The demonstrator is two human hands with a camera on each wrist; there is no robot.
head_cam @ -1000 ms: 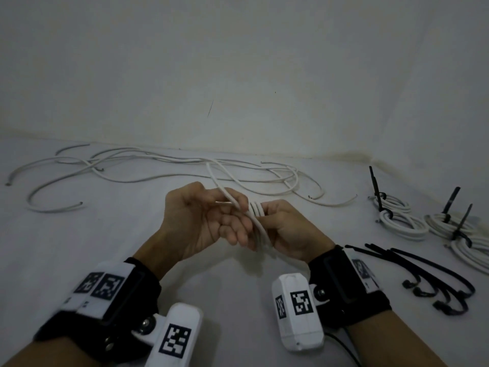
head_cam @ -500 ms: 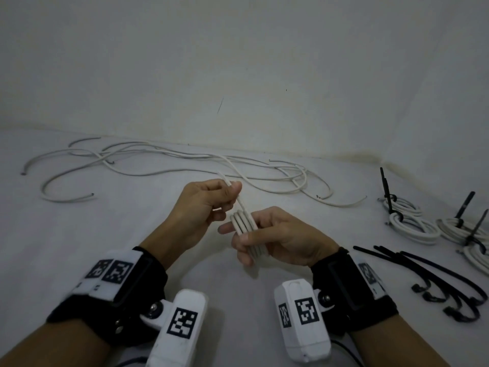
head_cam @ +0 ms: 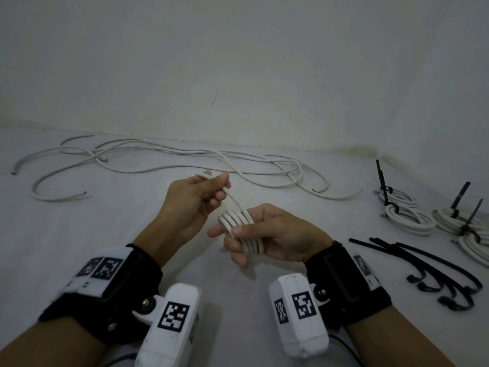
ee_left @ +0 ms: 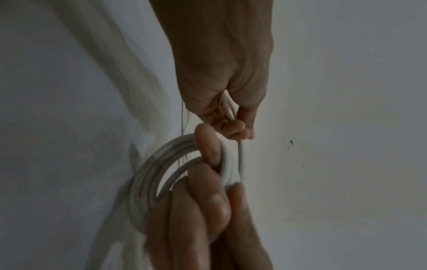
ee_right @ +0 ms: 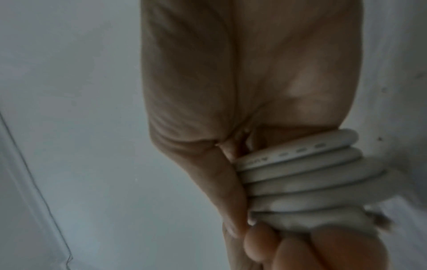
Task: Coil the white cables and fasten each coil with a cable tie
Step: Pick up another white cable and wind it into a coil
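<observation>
Between the two hands, above the desk [head_cam: 79, 247], sits the coil [head_cam: 242, 233]: several tight white turns stacked side by side, wound round the right hand [head_cam: 275, 235]. The fingers [head_cam: 239, 258] of that hand curl through the loops and the thumb clamps the turns from the top. A short tail [head_cam: 235, 201] rises from the coil to the left hand [head_cam: 194, 205], whose thumb and fingers pinch it near its end, so the winding looks nearly done.

The likely trouble comes next. The cable looks stiff and springy; if the right thumb eases while reaching for a tie, the turns could spring apart and slide off the fingers. If the tail is let go before it is tucked in, the last turn would loosen too.

The loose ties [head_cam: 434, 271] lie on the desk to the right, with three tied coils [head_cam: 412, 218] behind them. Further back, uncoiled cables [head_cam: 164, 165] sprawl along the wall [head_cam: 238, 62].
</observation>
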